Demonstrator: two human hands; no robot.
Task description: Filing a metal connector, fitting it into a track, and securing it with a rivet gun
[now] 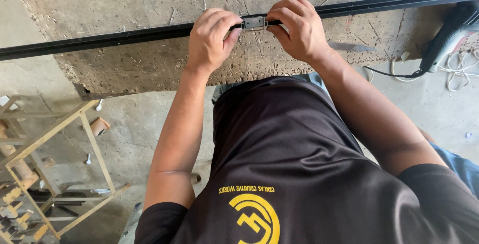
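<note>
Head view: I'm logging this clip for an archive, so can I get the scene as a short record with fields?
Left hand: left hand grips the long black metal rail
Right hand: right hand pinches the small grey metal fitting on the rail
Surface: rough pitted concrete slab
Nearby: grey power tool with cord at right; pale wooden frame lower left

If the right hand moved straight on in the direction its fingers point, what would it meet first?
The right hand points leftward along the black rail; it would first meet the small metal fitting, then probably the left hand.
</note>
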